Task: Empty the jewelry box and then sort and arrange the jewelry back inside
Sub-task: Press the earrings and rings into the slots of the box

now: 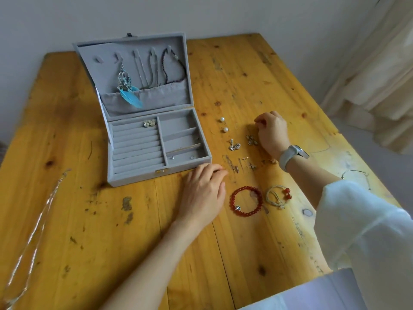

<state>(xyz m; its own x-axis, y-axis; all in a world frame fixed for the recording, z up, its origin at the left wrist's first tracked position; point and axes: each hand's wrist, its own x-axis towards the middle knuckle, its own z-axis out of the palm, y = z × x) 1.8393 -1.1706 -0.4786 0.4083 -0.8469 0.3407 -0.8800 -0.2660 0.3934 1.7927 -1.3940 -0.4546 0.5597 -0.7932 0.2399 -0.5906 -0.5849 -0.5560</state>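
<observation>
Resting on the table (78,220) at centre frame, left hand (202,191) — fingers loosely curled, holding nothing | right hand (271,130) at right of centre, fingers pinching a small piece, too tiny to identify | jewelry box (156,153) open at upper left — feather earring (130,95) hanging in lid | red bead bracelet (245,201) lower centre-right.
</observation>
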